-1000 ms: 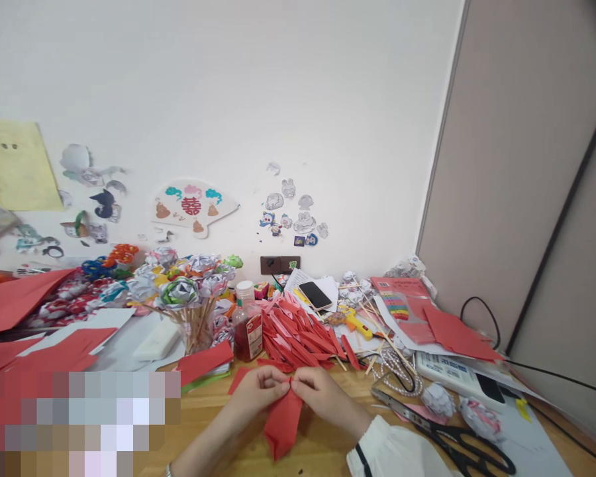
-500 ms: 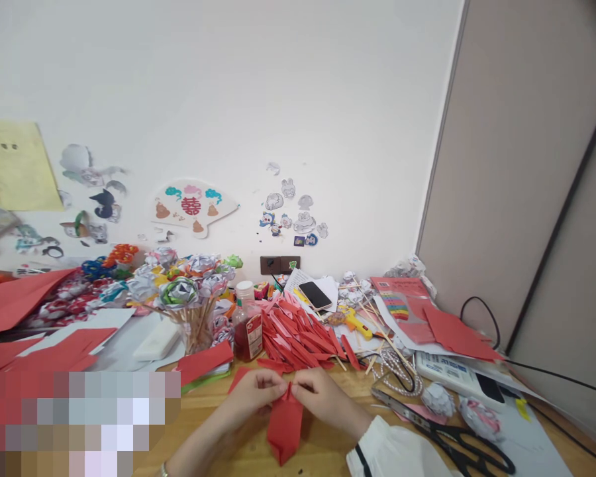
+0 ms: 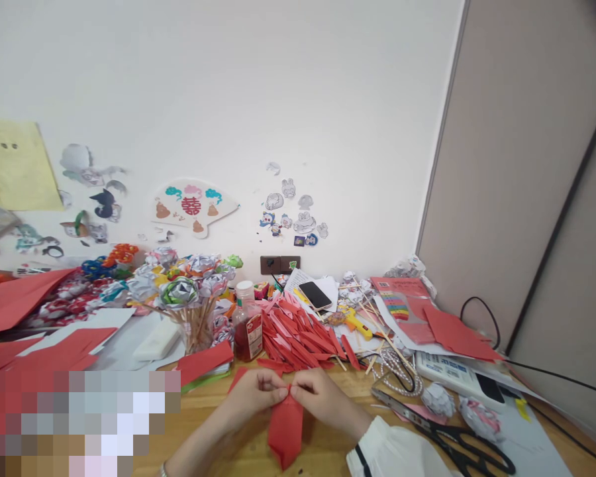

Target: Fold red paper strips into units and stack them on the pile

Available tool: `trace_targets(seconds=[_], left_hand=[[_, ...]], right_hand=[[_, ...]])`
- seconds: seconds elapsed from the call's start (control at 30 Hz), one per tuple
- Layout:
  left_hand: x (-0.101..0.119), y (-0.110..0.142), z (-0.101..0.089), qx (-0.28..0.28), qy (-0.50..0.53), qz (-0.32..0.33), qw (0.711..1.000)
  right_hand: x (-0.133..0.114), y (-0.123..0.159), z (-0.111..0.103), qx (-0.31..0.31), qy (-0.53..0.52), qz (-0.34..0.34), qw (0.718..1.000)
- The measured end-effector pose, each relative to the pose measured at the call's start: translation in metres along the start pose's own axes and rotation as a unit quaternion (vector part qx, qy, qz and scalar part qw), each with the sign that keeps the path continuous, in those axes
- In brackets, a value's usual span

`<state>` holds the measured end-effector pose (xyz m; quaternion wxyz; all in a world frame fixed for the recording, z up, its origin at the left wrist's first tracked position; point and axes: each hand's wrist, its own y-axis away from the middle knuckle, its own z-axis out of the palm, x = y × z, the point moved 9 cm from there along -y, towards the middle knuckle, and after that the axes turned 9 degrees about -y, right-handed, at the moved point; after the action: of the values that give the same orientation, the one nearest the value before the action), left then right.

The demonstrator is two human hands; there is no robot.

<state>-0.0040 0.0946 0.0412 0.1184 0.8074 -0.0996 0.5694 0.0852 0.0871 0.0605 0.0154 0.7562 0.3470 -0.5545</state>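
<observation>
Above the wooden table [image 3: 208, 412], at its near edge, the left hand [image 3: 258, 393] and the right hand [image 3: 322, 397] pinch the top of a folded red paper [image 3: 286, 430] between thumbs and fingers, nearly touching; its pointed end hangs toward the wearer. Black-handled scissors [image 3: 451, 434] lie to the right. Just beyond the hands spreads a pile of folded red strips [image 3: 298, 331], beside a capped bottle [image 3: 247, 324]. Farther back, a smartphone [image 3: 315, 296] rests on white papers [image 3: 330, 286], near the wall [image 3: 357, 132].

Soft, fairly bright light covers the wall [image 3: 357, 132], with faint shadows. Wide-angle stretching shows toward four o'clock, darkening at two, coarse pixelation at eight.
</observation>
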Motion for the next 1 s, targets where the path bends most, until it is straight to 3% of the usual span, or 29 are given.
trace_targets(seconds=[0.2, 0.43, 0.67, 0.8, 0.93, 1.0], left_hand=[[-0.001, 0.0, 0.004, -0.005, -0.014, 0.012, 1.0], [0.006, -0.003, -0.002, 0.037, -0.039, 0.06, 0.997], [-0.009, -0.002, 0.013, -0.016, -0.021, 0.004, 1.0], [-0.011, -0.001, 0.015, -0.022, -0.001, 0.004, 1.0], [-0.01, 0.002, 0.023, -0.064, -0.019, 0.009, 0.998], [-0.009, 0.001, 0.021, -0.049, -0.03, 0.023, 0.998]], right_hand=[[0.0, 0.001, 0.002, -0.005, 0.004, -0.005, 1.0], [0.002, -0.001, -0.002, 0.013, 0.011, 0.002, 1.0], [0.004, -0.002, -0.001, 0.022, 0.018, -0.001, 1.0], [0.006, -0.002, -0.002, 0.031, 0.023, -0.002, 0.999], [0.007, -0.001, 0.0, 0.026, 0.024, -0.005, 0.999], [0.008, -0.002, 0.0, 0.025, 0.017, -0.003, 1.0]])
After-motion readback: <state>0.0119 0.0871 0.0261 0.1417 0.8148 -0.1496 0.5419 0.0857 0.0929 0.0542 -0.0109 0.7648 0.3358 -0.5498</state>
